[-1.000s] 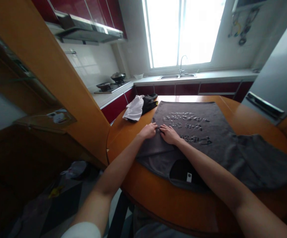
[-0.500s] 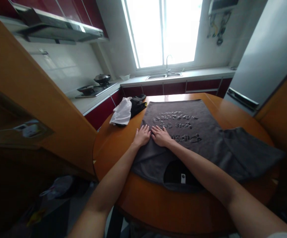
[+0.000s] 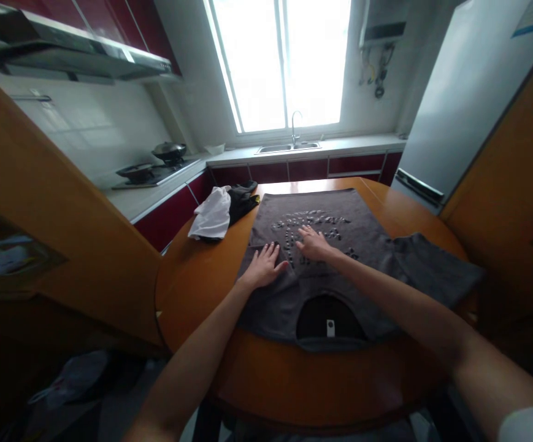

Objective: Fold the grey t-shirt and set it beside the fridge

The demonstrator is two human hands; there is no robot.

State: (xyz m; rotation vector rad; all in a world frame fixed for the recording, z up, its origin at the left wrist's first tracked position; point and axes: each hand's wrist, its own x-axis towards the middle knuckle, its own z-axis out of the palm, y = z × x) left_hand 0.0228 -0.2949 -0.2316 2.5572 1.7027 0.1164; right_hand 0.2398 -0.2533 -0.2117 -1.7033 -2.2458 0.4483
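A dark grey T-shirt (image 3: 362, 230) with printed lettering lies spread on a round orange table (image 3: 202, 282), its collar with a white label toward me. Its left sleeve is folded in over the body; the right sleeve lies spread out to the right. My left hand (image 3: 263, 268) rests flat, fingers spread, on the folded left part of the shirt. My right hand (image 3: 313, 242) lies flat with fingers stretched out on the lettering at the shirt's middle. Neither hand holds anything.
A white cloth (image 3: 211, 218) and a black garment (image 3: 241, 199) are heaped at the table's far left. An orange partition (image 3: 64, 215) stands to the left. Beyond are a kitchen counter with a sink (image 3: 287, 147), a stove with pans (image 3: 156, 166), and a fridge (image 3: 459, 104) at right.
My hands, side by side on the shirt's left fold, have parted: the right one slid farther onto the lettering. The camera view has shifted so the table sits more centred.
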